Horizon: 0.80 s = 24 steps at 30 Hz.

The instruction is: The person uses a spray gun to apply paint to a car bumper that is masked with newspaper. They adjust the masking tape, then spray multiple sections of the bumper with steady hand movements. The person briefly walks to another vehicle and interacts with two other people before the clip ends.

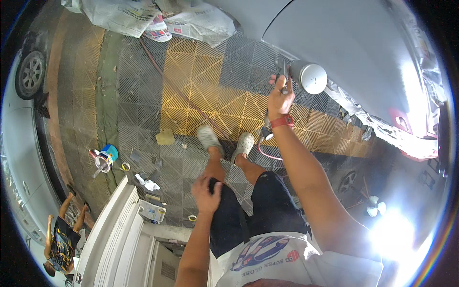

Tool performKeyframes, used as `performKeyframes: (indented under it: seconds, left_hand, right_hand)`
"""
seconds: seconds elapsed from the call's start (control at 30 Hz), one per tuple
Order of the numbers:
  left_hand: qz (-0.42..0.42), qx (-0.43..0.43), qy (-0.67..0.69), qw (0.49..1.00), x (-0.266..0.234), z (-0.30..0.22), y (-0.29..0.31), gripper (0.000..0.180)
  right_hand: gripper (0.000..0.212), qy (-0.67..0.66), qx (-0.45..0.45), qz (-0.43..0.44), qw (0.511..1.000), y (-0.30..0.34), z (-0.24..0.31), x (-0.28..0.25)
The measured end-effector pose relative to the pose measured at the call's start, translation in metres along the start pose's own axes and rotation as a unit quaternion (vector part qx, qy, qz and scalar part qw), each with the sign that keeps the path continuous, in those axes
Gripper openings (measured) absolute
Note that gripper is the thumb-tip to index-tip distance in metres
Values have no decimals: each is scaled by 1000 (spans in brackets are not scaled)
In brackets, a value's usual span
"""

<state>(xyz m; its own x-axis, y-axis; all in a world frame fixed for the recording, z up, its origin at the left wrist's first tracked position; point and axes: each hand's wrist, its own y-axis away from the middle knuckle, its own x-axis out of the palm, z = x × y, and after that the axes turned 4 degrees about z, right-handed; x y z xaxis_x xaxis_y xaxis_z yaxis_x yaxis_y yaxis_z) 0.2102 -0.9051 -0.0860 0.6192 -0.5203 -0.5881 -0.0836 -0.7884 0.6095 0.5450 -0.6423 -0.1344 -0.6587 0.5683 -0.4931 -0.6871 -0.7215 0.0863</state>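
Note:
My right hand [280,101], a red watch on its wrist, is wrapped around a paint spray gun [313,79] with a round, light-grey cup. The gun is raised close to a grey car body panel [354,45], and its nozzle is hard to make out. A reddish air hose [268,154] hangs below my right wrist near a small gauge-like fitting [267,133]. My left hand [206,195] rests on my left thigh by the knee with its fingers laid out, holding nothing.
Masking paper [201,21] covers parts of the car. The hose crosses the yellow and grey floor tiles [191,62]. To the left stand a paint can [106,158], a white cabinet [110,234], another car [24,138] and a person [64,241]. A bright lamp [392,234] glares at right.

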Motion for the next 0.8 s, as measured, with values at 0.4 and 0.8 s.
performKeyframes:
  seconds: [0.4,0.8]
  left_hand:
    - [96,-322,171,926,-79,139,40,64]
    - [86,-254,217,939,-194,155,-9,63]
  right_hand:
    - [51,-50,-77,131,987,28,95,69]
    - [43,-1,42,-76,996,39,168,14]
